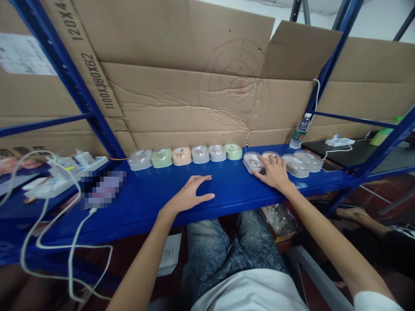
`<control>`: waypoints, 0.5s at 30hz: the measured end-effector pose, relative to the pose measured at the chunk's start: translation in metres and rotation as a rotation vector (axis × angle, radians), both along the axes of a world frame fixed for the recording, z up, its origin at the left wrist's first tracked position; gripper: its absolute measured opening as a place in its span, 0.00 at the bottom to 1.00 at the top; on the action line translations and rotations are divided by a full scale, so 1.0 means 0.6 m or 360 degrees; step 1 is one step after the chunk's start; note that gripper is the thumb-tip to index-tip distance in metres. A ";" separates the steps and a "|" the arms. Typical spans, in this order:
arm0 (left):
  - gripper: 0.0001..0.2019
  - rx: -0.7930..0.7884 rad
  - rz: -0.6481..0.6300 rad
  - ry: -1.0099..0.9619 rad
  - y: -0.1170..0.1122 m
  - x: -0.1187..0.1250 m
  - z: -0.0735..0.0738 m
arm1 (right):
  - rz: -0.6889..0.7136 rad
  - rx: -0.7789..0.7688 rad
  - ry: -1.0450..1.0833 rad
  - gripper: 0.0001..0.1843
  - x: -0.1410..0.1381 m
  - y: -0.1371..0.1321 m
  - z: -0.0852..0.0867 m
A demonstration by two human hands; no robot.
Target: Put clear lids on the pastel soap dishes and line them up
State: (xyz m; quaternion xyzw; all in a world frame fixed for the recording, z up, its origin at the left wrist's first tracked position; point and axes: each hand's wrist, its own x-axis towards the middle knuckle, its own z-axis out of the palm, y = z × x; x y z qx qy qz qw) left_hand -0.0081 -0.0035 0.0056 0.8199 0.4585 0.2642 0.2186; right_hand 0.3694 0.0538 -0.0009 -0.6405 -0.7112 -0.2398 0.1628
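Note:
Several small rounded plastic cases stand on the blue shelf. A row runs from a grey case (140,160) past a green case (162,158) and a peach case (182,156) to another green case (233,151). My right hand (274,171) has its thumb and fingers round the right end of a clear grey case (251,162). Behind its fingers is a partly hidden peach case (269,154). Two clear cases (296,166) sit just right of this hand. My left hand (189,194) hovers over the shelf, thumb and fingers apart, holding nothing.
A cardboard wall rises behind the blue shelf (145,194). Left are a blurred-out device (103,189), a power strip (65,177) and loose white cables (73,246). A water bottle (300,131) stands at the back right. Another person's leg (366,220) shows at right.

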 end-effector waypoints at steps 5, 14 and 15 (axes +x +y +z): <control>0.34 0.0004 0.0000 -0.0002 0.001 -0.001 -0.002 | -0.0132 -0.0146 0.0056 0.45 -0.019 0.088 0.012; 0.34 -0.0002 0.0005 0.0008 0.003 -0.002 -0.005 | -0.0314 -0.0438 0.0110 0.48 -0.023 0.219 0.033; 0.34 0.0000 0.0007 0.0012 0.003 -0.002 -0.005 | -0.0327 -0.0452 0.0117 0.48 -0.023 0.225 0.036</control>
